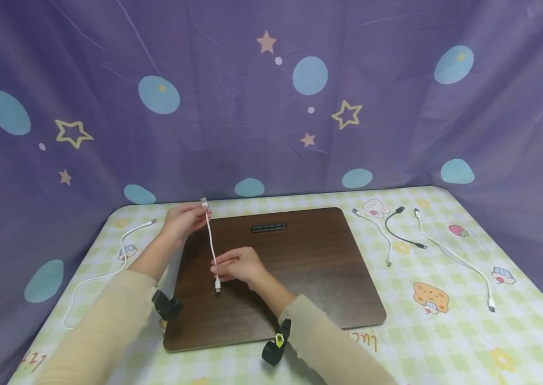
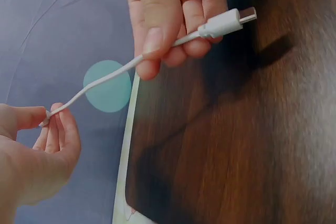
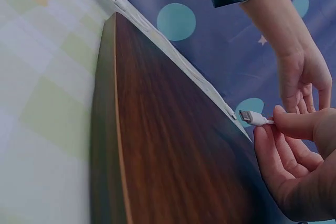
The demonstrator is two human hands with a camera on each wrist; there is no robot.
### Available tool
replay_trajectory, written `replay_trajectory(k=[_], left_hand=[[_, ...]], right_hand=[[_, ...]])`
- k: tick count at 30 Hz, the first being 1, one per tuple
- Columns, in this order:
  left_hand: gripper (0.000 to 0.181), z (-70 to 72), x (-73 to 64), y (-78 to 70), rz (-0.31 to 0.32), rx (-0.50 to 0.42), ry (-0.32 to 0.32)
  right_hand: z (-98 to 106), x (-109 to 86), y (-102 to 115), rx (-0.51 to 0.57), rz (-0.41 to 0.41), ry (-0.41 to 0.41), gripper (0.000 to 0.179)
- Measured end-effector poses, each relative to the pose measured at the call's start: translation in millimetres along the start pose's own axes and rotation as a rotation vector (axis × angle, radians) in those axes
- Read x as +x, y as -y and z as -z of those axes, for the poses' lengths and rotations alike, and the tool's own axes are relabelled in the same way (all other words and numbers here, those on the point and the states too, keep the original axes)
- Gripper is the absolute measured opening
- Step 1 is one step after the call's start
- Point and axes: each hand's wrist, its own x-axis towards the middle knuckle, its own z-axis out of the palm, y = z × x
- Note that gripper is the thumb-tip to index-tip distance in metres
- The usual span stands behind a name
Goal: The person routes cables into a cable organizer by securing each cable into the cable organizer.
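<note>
A short white charging cable [image 1: 211, 235] hangs stretched between both hands above a dark brown wood-grain board [image 1: 300, 272]. My left hand [image 1: 182, 222] pinches its far end, just below the USB plug [image 1: 204, 202]. With thumb and fingers, my right hand [image 1: 239, 266] pinches the near end, close behind a white plug [image 2: 223, 23] with a metal tip. That plug points toward me, clear of the board. In the right wrist view, the right hand [image 3: 299, 166] holds the cable by this plug, with the left hand [image 3: 304, 77] beyond it.
A black slotted strip [image 1: 268, 228] lies at the board's far side. Left of the board is a long white cable [image 1: 124, 251]. To the right lie a short white cable [image 1: 380, 227], a black cable [image 1: 398, 235] and a longer white cable [image 1: 454, 255]. A purple curtain [image 1: 232, 144] hangs behind.
</note>
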Motion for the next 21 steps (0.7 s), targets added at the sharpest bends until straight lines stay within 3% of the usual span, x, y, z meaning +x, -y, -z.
replay_trajectory(k=[6, 21], left_hand=[[0.050, -7.8, 5.8, 4.4, 0.004, -0.049, 0.047], [0.048, -33.9, 26.7, 19.6, 0.047, -0.077, 0.056]], right_hand=[[15.1, -6.3, 0.7, 0.053, -0.009, -0.035, 0.022], [50.0, -22.9, 1.0, -0.023, 0.048, -0.112, 0.027]])
